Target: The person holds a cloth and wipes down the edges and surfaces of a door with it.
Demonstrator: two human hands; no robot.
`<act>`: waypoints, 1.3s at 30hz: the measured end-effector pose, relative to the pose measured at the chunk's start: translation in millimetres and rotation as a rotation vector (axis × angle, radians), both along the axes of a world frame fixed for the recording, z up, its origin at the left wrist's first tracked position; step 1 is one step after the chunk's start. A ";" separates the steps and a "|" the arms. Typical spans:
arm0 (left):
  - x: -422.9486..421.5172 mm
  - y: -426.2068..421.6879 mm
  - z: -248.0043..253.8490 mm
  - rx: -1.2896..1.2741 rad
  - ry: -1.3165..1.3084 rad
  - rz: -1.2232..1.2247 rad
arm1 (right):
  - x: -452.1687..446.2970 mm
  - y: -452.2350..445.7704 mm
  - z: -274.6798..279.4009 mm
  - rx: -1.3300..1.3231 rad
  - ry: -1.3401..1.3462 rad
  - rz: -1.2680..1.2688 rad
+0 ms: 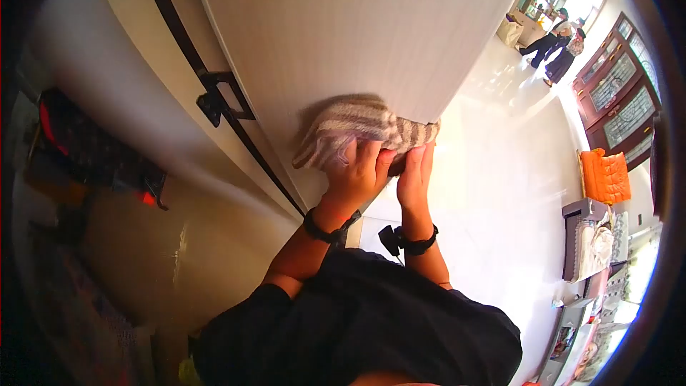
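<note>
A brown-and-cream striped cloth (357,120) is bunched against the pale wood-grain door (343,28), close to the door's free edge. My left hand (361,171) grips the cloth's lower part on the door's face, its fingers partly buried in the folds. Beside it, my right hand (414,177) holds the cloth's right end at the door edge, with fingers pressed together and pointing up. Whatever the cloth covers there is mostly hidden; a small dark patch shows between the hands. Both wrists wear black bands.
On the left, a black latch plate (227,96) sits on the door frame. A black-and-red object (93,146) stands beyond it. To the right, a shiny pale floor (493,171) leads to two people (561,46), brown double doors (620,93) and an orange sofa (606,175).
</note>
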State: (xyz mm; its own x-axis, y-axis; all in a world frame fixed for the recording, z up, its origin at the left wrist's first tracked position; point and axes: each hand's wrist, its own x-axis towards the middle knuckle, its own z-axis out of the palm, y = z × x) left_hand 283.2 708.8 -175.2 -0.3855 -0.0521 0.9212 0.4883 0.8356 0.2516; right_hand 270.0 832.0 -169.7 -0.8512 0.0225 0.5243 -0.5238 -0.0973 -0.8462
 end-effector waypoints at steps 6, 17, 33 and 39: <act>-7.9 -35.4 59.3 -0.004 -0.024 -0.159 | -5.6 -17.0 66.8 0.049 0.212 0.052; -13.4 -33.1 53.7 -0.002 0.014 0.051 | -7.7 -27.3 71.6 0.159 0.370 -0.134; -13.9 -37.0 -51.7 -0.026 -0.037 -0.025 | -3.2 -23.3 -46.3 -0.007 0.021 -0.006; -0.1 -47.8 -29.0 0.010 -0.075 0.025 | 7.5 -28.9 -0.4 0.082 0.129 -0.127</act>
State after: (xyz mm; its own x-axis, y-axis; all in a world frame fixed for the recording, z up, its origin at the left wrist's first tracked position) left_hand 283.1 661.0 -204.1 -0.4515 -0.0719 0.8894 0.4466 0.8447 0.2950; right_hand 277.5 803.1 -170.1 -0.7699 0.0785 0.6333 -0.6320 0.0433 -0.7737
